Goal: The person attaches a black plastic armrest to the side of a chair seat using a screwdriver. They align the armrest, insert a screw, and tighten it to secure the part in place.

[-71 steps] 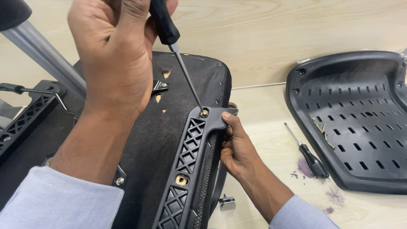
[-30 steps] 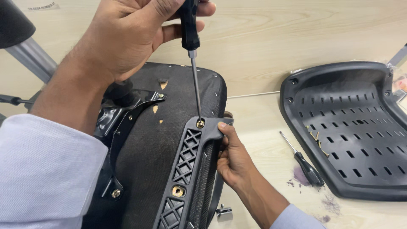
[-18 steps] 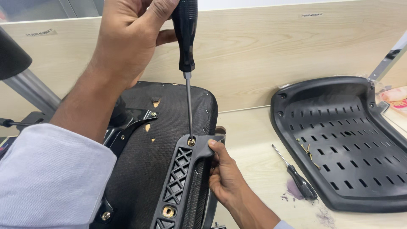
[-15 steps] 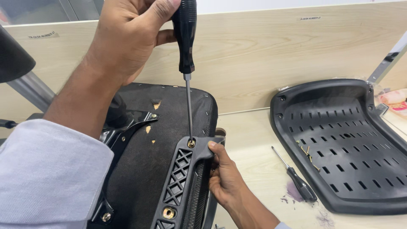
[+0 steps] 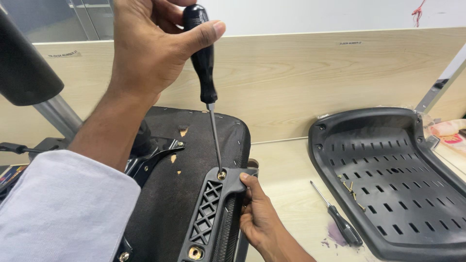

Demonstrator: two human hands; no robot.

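Observation:
My left hand [image 5: 145,48] grips the black handle of a screwdriver [image 5: 203,63] held nearly upright. Its tip sits in a brass screw [image 5: 221,174] at the top end of a black lattice armrest bracket [image 5: 208,218]. The bracket lies on the underside of an upturned black chair seat [image 5: 165,204]. My right hand [image 5: 259,218] clasps the bracket's right edge just below the screw, thumb on top. A second brass screw [image 5: 195,253] shows lower in the bracket.
A black slotted plastic shell [image 5: 388,179] lies to the right with a few loose screws [image 5: 350,189] in it. A smaller screwdriver [image 5: 340,221] rests on the pale floor beside it. A wooden partition [image 5: 301,82] runs behind; a grey chair pole [image 5: 58,114] stands at left.
The view has tilted up and the screwdriver now stands more upright. Its tip stays in the same top screw. My right hand has kept its hold on the bracket.

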